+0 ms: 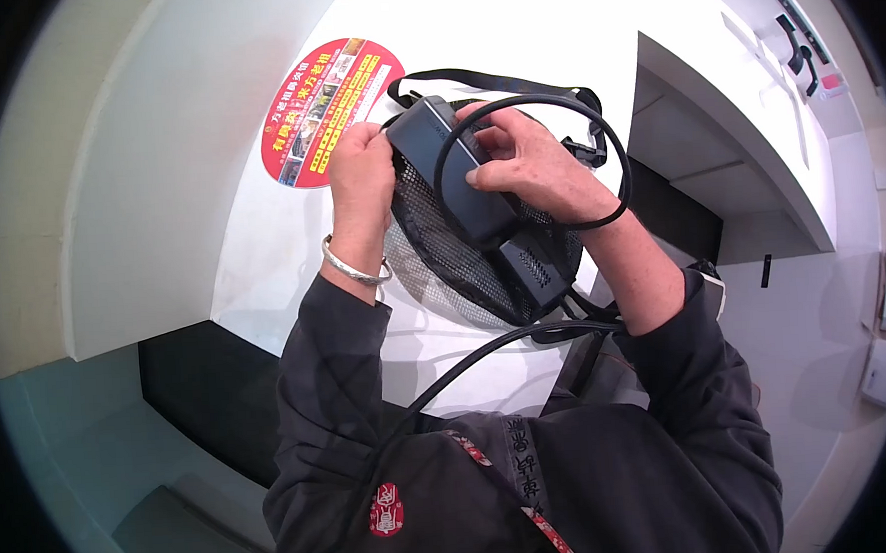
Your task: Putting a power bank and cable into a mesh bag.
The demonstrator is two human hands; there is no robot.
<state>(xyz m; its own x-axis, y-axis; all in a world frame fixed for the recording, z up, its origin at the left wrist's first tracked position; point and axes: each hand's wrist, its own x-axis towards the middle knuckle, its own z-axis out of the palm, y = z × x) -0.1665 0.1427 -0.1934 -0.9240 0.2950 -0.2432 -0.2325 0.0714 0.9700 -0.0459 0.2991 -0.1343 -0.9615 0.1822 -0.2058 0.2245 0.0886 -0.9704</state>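
Observation:
A black mesh bag [441, 243] lies on the white tabletop [433, 367], with a black webbing strap [493, 78] looped behind it. My left hand [361, 172] is closed on the bag's edge, beside the upper end of a dark boxy device [424, 138]. My right hand [531, 159] holds that device, its thumb on the near face and fingers over the far side. A stiff black cable [627, 154] loops around my right hand. Below the device, a smaller black box with vent slots [536, 268] rests on the bag.
A round red printed card [310, 111] bearing writing lies at the back left of the table. Another black cable [477, 357] runs across the front toward my left sleeve. A black buckle [587, 151] sits right of the bag. A door handle [791, 44] shows at upper right.

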